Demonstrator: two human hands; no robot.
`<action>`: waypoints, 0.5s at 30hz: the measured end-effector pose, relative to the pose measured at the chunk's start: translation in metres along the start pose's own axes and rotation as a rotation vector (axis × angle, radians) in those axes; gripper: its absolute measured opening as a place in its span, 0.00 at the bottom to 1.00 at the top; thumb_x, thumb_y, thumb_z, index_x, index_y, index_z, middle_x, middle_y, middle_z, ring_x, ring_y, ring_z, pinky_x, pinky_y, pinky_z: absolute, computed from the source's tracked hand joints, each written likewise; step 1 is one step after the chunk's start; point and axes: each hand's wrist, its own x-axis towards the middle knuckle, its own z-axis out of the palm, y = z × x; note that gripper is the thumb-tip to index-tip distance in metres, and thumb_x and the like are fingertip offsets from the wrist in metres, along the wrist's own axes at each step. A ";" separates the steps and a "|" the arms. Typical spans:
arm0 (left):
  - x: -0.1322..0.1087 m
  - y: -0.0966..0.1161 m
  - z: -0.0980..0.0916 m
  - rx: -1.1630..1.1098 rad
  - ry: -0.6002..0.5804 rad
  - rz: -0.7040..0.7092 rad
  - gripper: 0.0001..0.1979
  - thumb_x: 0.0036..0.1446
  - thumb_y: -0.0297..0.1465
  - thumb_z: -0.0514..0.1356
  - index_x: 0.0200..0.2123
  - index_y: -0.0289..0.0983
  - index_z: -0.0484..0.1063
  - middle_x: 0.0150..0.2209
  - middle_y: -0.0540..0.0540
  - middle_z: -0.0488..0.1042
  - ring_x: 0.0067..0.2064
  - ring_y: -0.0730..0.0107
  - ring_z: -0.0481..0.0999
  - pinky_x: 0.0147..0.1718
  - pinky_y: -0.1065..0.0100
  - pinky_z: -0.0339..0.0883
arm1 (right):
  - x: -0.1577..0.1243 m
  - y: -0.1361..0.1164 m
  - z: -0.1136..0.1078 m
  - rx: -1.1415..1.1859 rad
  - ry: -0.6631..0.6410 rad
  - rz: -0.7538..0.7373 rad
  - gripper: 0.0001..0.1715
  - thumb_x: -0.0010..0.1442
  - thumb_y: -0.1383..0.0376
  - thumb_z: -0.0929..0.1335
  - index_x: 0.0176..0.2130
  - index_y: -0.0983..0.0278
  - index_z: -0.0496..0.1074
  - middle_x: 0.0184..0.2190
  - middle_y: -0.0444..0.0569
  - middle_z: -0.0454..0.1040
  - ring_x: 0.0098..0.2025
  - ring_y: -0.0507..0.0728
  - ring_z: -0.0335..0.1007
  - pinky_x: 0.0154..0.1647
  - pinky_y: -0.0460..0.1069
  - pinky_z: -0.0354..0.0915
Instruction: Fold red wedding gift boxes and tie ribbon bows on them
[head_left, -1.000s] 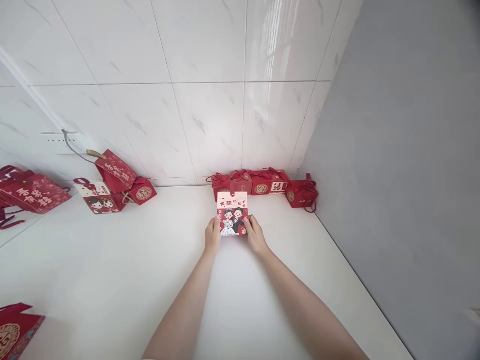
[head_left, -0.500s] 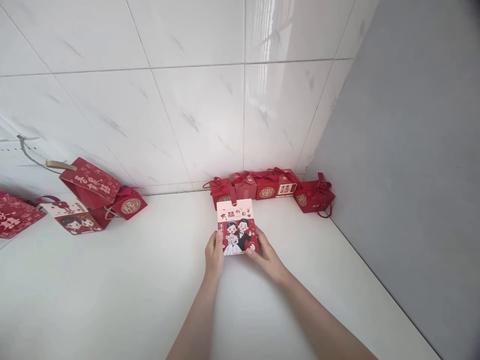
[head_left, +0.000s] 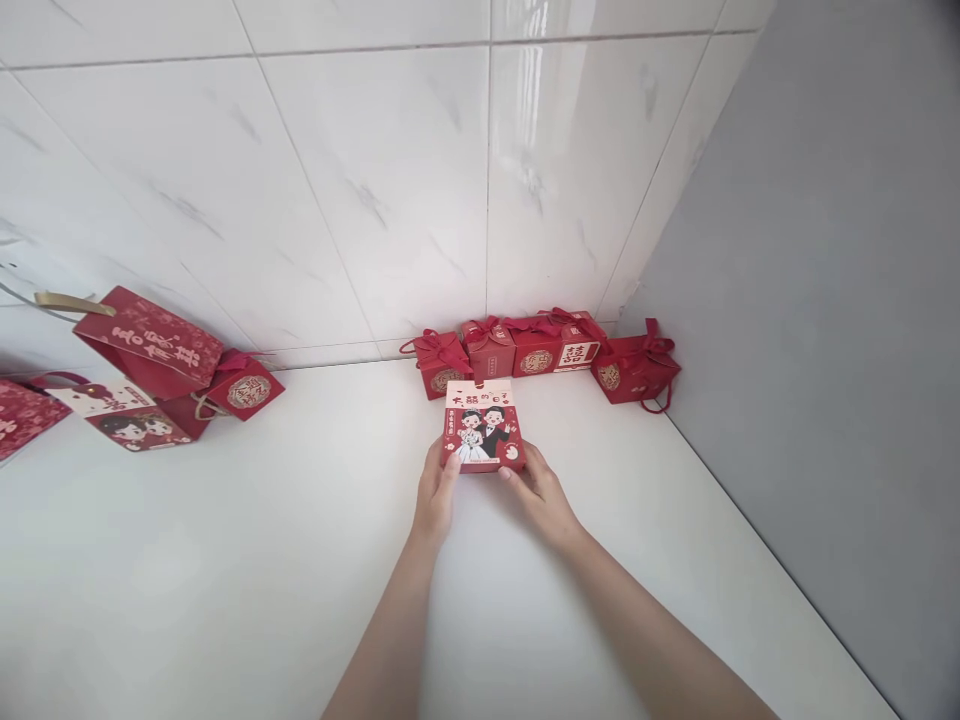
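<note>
A red and cream wedding favor box (head_left: 482, 430), printed with a cartoon bride and groom, is held between both hands in the middle of the view. My left hand (head_left: 436, 490) grips its left side, thumb near the lower left corner. On the other side my right hand (head_left: 541, 490) closes on the lower right edge, its thumb at the front corner. The fingers behind and under the box are hidden. Just beyond its far edge stand small red ribbon-tied boxes (head_left: 489, 350). Whether the held box touches the white table (head_left: 322, 560) I cannot tell.
Against the tiled wall (head_left: 405, 200) the ribbon-tied boxes stand in a row, with one more box (head_left: 636, 370) at the right corner. A grey panel (head_left: 825, 300) bounds the right side. Several red gift boxes (head_left: 154, 340) are grouped at the left.
The printed box now appears tilted further back, so its lower front edge shows. My view has dipped, and the table and wall boxes sit slightly higher. Both hands keep their hold.
</note>
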 end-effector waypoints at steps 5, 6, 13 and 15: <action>-0.004 0.001 0.005 0.133 -0.015 0.058 0.31 0.53 0.38 0.65 0.59 0.43 0.62 0.61 0.43 0.62 0.62 0.55 0.61 0.60 0.57 0.57 | 0.001 0.001 0.001 0.057 0.042 0.019 0.24 0.65 0.53 0.61 0.57 0.56 0.65 0.59 0.49 0.65 0.60 0.60 0.61 0.59 0.55 0.60; -0.003 0.001 0.006 0.122 -0.003 0.033 0.31 0.52 0.38 0.65 0.58 0.43 0.63 0.60 0.42 0.64 0.61 0.55 0.64 0.58 0.57 0.59 | 0.001 0.001 0.001 0.059 0.059 0.017 0.23 0.66 0.53 0.60 0.56 0.57 0.67 0.57 0.49 0.67 0.59 0.60 0.62 0.59 0.55 0.60; 0.003 -0.002 0.007 0.058 0.025 -0.110 0.24 0.51 0.41 0.65 0.51 0.39 0.72 0.47 0.43 0.76 0.45 0.59 0.76 0.46 0.61 0.69 | 0.006 0.000 0.000 0.178 0.156 0.101 0.29 0.65 0.48 0.57 0.55 0.60 0.69 0.54 0.51 0.71 0.51 0.62 0.67 0.45 0.55 0.69; 0.003 -0.005 0.006 0.063 0.036 -0.102 0.22 0.52 0.42 0.63 0.49 0.39 0.73 0.47 0.43 0.76 0.44 0.60 0.76 0.45 0.62 0.69 | 0.006 -0.001 0.000 0.217 0.152 0.108 0.30 0.65 0.46 0.57 0.54 0.61 0.69 0.54 0.51 0.70 0.52 0.62 0.66 0.44 0.55 0.69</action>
